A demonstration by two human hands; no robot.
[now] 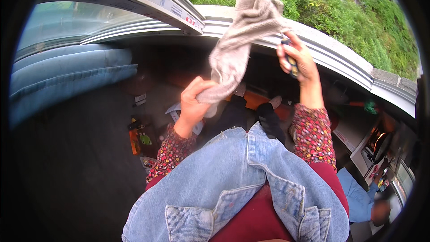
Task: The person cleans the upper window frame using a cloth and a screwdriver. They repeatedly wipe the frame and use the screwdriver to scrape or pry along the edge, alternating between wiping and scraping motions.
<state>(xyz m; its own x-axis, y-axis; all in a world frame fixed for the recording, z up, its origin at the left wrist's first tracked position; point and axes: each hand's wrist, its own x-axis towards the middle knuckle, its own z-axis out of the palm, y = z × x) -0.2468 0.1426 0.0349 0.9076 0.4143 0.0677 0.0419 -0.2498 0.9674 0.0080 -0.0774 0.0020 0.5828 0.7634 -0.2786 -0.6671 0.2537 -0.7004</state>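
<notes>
My left hand (195, 101) is closed around the lower end of a grey-beige cloth (237, 45). The cloth stretches up and away, slightly blurred, its far end flaring over the window sill. My right hand (300, 58) grips a small tool with a dark blue and yellow handle (290, 57); its working end is not clear enough to name. An edge of the cloth passes close to the fingertips of that hand, and I cannot tell whether they touch it.
A white window track (331, 51) curves across ahead, with green plants (376, 31) outside. A sliding sash frame (165, 4) stands upper left, near a blue padded roll (67, 71). Orange-handled items (134, 139) lie lower left. Another person in blue (356, 195) is at lower right.
</notes>
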